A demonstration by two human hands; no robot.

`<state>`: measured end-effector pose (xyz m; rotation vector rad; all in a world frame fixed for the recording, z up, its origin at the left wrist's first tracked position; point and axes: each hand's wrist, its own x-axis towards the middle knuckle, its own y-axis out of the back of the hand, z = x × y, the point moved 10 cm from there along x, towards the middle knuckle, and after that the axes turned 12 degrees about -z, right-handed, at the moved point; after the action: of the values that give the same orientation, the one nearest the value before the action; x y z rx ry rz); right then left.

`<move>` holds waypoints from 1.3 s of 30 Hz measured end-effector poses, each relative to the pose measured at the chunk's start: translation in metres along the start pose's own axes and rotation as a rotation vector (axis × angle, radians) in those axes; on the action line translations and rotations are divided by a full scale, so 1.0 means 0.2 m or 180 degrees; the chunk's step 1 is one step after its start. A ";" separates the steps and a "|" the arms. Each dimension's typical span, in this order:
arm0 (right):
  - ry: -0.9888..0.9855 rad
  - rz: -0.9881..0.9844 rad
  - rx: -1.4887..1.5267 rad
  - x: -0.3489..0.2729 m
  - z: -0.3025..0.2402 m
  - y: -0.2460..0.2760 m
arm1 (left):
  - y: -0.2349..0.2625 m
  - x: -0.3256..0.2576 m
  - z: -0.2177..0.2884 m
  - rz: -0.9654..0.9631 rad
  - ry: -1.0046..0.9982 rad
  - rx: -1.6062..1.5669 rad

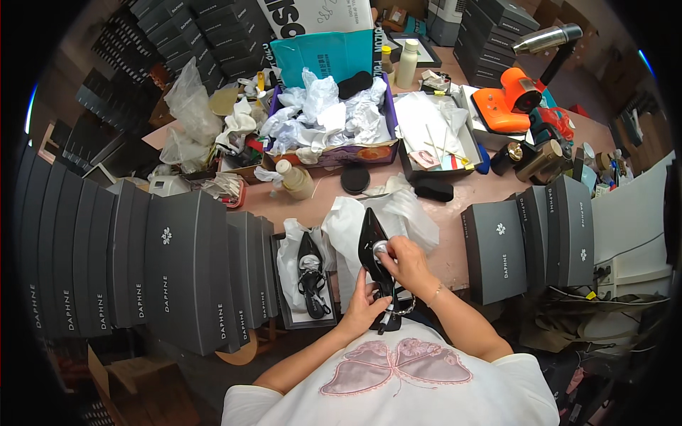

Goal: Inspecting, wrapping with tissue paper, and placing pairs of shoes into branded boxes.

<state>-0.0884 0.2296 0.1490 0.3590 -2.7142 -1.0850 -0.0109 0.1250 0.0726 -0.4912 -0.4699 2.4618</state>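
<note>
A glossy black pointed shoe (370, 231) is held toe-away in front of my body. My left hand (361, 309) grips it near the heel end, with straps trailing below the fingers. My right hand (408, 264) is closed at the shoe's opening, its fingers on a silvery-white rounded piece (380, 248) that looks like wadded paper. To the left, a matching black shoe (309, 248) with a similar silvery-white piece lies on white tissue in an open dark grey shoebox (283, 307). More white tissue paper (344, 221) spreads under and beyond the held shoe.
Dark grey shoeboxes stand in rows at the left (188, 270) and right (497, 248). Behind are a purple carton (355, 155) of crumpled paper, a cream bottle (295, 181), a round black lid (355, 178), a black tray (455, 169) and an orange device (501, 106).
</note>
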 end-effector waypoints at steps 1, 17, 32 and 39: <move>0.0049 0.0107 -0.0259 0.01 0.01 0.02 | -0.01 0.02 0.02 0.0103 -0.0104 -0.0129; -0.0011 -0.0596 0.0475 0.25 0.22 0.01 | 0.18 -0.06 0.02 0.1217 -0.0531 -0.1115; -0.1043 -0.0948 0.1132 -0.28 0.68 -0.67 | 1.16 -0.57 -0.36 0.3081 0.1251 0.2217; -0.0828 -0.0536 0.0107 -0.26 0.48 -0.59 | 1.07 -0.59 -0.41 0.3528 0.0686 0.1817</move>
<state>-0.0472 0.2251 -0.0058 0.4914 -2.9781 -1.2074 0.0144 -0.0928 -0.0638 -0.9076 0.8128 3.2793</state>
